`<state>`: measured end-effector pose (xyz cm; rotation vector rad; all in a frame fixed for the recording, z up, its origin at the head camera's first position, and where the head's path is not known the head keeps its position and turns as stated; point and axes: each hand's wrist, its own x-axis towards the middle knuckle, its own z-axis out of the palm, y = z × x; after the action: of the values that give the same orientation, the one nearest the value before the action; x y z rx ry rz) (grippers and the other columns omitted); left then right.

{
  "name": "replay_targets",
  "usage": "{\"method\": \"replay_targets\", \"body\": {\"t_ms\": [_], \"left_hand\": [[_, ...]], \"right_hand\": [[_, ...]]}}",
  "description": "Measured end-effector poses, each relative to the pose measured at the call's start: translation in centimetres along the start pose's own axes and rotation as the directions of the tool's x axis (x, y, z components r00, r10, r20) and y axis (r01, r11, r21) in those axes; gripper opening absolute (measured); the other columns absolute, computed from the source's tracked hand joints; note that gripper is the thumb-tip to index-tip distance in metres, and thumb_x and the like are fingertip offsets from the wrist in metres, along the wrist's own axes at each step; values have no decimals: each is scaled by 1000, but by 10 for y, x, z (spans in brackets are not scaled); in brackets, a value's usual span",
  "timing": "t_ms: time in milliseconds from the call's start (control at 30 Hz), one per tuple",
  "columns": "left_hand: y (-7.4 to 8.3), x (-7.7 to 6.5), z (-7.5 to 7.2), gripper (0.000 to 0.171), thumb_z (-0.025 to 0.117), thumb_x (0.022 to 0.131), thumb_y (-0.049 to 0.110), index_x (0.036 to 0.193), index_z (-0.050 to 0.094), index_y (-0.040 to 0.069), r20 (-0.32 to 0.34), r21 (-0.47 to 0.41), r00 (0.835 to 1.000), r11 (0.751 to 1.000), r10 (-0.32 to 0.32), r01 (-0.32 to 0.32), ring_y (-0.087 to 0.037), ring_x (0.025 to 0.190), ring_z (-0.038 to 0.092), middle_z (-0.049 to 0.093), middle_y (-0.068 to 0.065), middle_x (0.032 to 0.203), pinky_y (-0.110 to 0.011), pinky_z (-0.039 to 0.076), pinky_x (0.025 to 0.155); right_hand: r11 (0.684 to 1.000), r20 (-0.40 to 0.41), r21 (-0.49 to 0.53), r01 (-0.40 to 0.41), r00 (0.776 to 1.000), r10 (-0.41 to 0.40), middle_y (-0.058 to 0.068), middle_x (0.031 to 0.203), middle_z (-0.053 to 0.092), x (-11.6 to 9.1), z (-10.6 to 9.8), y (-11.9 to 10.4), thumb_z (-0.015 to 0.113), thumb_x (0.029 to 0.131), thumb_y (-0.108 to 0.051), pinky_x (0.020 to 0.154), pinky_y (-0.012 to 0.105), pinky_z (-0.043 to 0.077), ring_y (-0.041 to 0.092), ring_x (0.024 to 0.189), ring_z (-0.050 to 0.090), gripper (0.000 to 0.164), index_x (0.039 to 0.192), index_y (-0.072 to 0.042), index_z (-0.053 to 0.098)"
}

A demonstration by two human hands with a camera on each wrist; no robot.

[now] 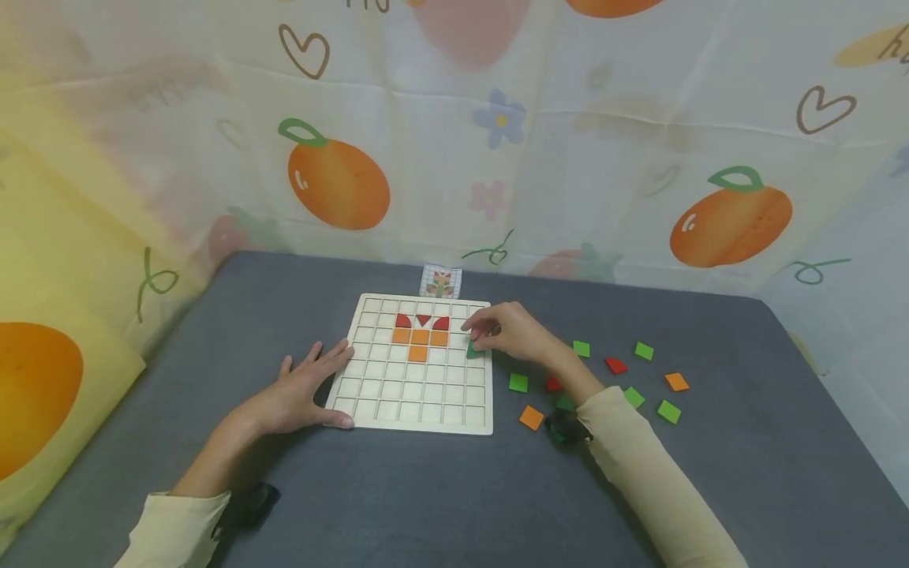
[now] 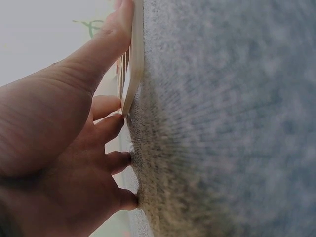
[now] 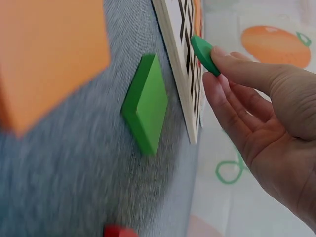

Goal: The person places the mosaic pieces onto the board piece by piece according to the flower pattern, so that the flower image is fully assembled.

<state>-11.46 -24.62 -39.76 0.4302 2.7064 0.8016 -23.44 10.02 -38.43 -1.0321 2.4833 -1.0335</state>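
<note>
A pale wooden grid board (image 1: 405, 392) lies flat on the dark table. Red and orange tiles sit in its upper cells, with an orange tile (image 1: 420, 337) in the middle of the group. My left hand (image 1: 298, 394) rests at the board's left edge with fingers spread, the thumb at the lower left corner. Over the board's right side, my right hand (image 1: 514, 331) pinches a dark green tile (image 3: 204, 54) between thumb and fingertips. In the right wrist view this tile has a curved edge and is tilted over the grid.
A small printed pattern card (image 1: 440, 282) lies behind the board. Right of the board are several loose tiles, among them a light green tile (image 1: 518, 383), an orange tile (image 1: 531, 417) and a red tile (image 1: 615, 365). A patterned curtain (image 1: 440, 158) hangs behind the table.
</note>
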Motion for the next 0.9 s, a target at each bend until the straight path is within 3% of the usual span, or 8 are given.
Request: {"method": "replay_targets", "body": {"t_ms": [400, 733, 900], "left_hand": [[2, 1, 0, 113, 83, 69, 50, 154, 26, 3, 2, -2, 1000, 1000, 13, -13, -55, 143, 3, 17, -21, 161, -77, -4, 101], [-1, 2, 0, 114, 82, 69, 52, 155, 25, 4, 7, -5, 1000, 1000, 9, -9, -54, 144, 2, 16, -20, 161, -76, -4, 102], [-1, 1, 0, 114, 83, 69, 52, 155, 25, 4, 7, -3, 1000, 1000, 4, -4, -53, 144, 2, 16, -20, 161, -76, -5, 102]], "right_hand": [[997, 8, 31, 72, 997, -72, 4, 91, 71, 19, 18, -10, 75, 84, -3, 74, 24, 53, 12, 83, 66, 26, 110, 0, 71], [999, 34, 32, 24, 999, -25, 3, 92, 71, 32, 34, -23, 73, 86, -1, 75, 21, 52, 12, 84, 64, 24, 110, -1, 72], [999, 35, -10, 46, 998, -45, 5, 93, 72, 34, 37, -31, 72, 87, -1, 75, 21, 52, 13, 85, 65, 24, 111, 0, 71]]}}
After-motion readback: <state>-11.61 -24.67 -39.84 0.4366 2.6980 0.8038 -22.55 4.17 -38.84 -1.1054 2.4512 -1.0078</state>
